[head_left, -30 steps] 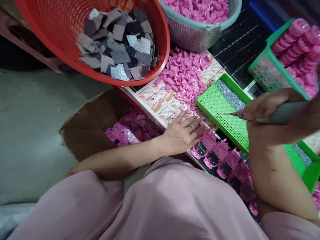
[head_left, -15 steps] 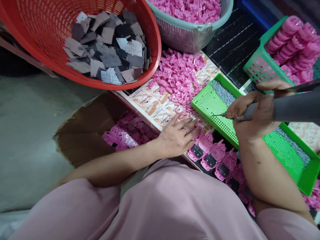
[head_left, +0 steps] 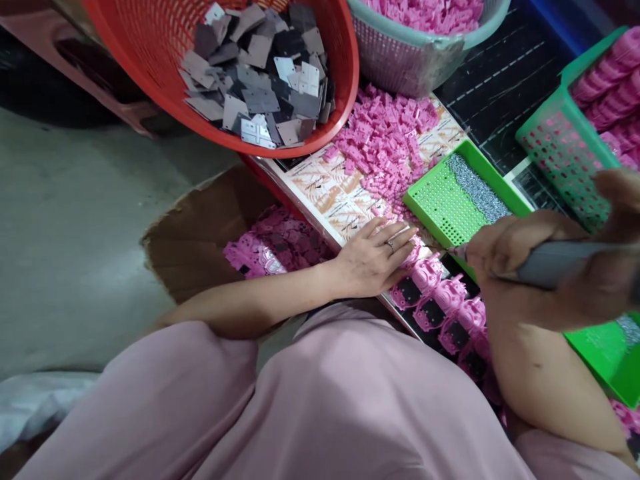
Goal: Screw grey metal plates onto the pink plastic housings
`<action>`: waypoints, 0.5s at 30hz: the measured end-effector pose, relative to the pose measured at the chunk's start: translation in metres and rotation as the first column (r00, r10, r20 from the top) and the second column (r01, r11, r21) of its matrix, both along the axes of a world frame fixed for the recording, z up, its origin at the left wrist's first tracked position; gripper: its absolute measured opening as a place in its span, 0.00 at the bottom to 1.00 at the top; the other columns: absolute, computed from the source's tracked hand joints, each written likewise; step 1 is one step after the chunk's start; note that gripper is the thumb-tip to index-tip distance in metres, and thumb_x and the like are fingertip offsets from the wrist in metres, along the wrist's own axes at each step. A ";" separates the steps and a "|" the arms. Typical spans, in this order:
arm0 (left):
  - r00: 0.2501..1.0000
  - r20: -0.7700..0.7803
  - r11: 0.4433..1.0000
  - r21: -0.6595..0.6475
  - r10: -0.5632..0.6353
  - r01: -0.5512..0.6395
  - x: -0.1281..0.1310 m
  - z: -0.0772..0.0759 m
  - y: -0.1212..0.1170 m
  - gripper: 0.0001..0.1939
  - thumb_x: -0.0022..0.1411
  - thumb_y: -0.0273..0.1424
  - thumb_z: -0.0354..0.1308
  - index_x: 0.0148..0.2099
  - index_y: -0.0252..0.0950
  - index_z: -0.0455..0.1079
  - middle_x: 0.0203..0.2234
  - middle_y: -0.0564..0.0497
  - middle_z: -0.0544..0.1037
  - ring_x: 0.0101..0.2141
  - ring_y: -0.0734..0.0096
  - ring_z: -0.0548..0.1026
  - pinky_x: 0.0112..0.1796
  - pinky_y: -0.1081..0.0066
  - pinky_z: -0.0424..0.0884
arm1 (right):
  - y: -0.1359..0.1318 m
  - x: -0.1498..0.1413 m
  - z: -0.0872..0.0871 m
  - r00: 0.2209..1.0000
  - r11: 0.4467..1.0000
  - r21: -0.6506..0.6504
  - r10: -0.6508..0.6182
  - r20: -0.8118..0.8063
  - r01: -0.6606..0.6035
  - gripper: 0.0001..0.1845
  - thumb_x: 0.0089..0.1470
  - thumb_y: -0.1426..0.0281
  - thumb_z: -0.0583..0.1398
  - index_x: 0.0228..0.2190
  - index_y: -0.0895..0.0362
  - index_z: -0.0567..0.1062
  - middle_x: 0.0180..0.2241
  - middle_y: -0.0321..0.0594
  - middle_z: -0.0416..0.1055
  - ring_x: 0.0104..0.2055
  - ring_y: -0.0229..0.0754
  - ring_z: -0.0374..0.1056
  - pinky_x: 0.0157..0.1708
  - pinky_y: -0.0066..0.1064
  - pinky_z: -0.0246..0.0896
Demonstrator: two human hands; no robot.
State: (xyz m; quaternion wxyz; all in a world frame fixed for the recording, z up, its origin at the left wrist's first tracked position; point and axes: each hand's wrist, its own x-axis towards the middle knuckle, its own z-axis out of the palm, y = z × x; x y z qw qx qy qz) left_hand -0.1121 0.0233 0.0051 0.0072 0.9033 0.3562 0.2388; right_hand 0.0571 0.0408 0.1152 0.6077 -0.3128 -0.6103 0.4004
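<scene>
My left hand [head_left: 373, 260], with a ring on one finger, lies with outstretched fingers over the near end of a row of pink plastic housings [head_left: 429, 273] at the table edge. Its fingertips touch the pink parts; what lies under the palm is hidden. My right hand [head_left: 525, 267] is wrapped around a grey electric screwdriver [head_left: 560, 261], partly blurred. The screwdriver's tip points left, just beyond the left fingertips, at the near edge of a green perforated tray [head_left: 435, 203]. Small silver screws [head_left: 477, 187] lie along the tray's far side. Black plates show on several housings.
A red basket [head_left: 353, 80] of grey metal plates stands at the back left. Small pink parts [head_left: 385, 140] lie heaped before a pale green basket [head_left: 400, 60]. Another green basket [head_left: 555, 127] holds stacked pink pieces. A cardboard box [head_left: 185, 233] with pink pieces sits below the edge.
The screwdriver has come from over the green tray down to its near edge, beside my left hand. My left fingers are closer together on the pink parts. The view has shifted.
</scene>
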 end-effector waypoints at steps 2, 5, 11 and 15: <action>1.000 0.002 1.000 -0.005 -0.001 0.001 0.000 -0.001 0.000 0.20 0.69 0.39 0.48 0.54 0.31 0.69 0.56 0.44 0.72 0.56 0.58 0.69 0.55 0.55 0.63 | 0.002 -0.009 -0.006 0.999 0.996 0.085 0.023 -0.050 -0.018 0.10 0.55 0.64 0.60 0.40 0.50 0.72 0.15 0.26 0.61 0.12 0.34 0.55 0.10 0.28 0.57; 1.000 0.015 1.000 0.006 -0.003 0.003 0.000 -0.002 0.000 0.20 0.69 0.39 0.47 0.54 0.31 0.69 0.56 0.44 0.72 0.55 0.59 0.70 0.55 0.54 0.63 | 0.007 -0.012 -0.017 0.996 0.993 0.110 0.059 -0.070 -0.051 0.09 0.56 0.67 0.59 0.41 0.53 0.73 0.17 0.28 0.63 0.13 0.33 0.56 0.11 0.28 0.60; 1.000 0.018 1.000 -0.005 -0.003 0.003 0.001 -0.004 0.000 0.20 0.69 0.38 0.47 0.55 0.31 0.68 0.56 0.43 0.72 0.56 0.59 0.68 0.58 0.52 0.59 | 0.011 -0.012 -0.032 0.990 0.981 0.144 0.136 -0.029 -0.130 0.08 0.57 0.67 0.60 0.41 0.51 0.72 0.18 0.28 0.65 0.13 0.34 0.57 0.11 0.27 0.56; 1.000 0.004 1.000 -0.022 -0.017 0.017 0.000 -0.002 0.002 0.19 0.68 0.36 0.48 0.54 0.31 0.69 0.55 0.42 0.72 0.56 0.57 0.68 0.58 0.50 0.58 | 0.016 -0.012 -0.028 0.999 0.992 0.118 0.040 -0.008 -0.038 0.14 0.55 0.60 0.62 0.43 0.46 0.69 0.14 0.23 0.61 0.10 0.33 0.55 0.10 0.26 0.57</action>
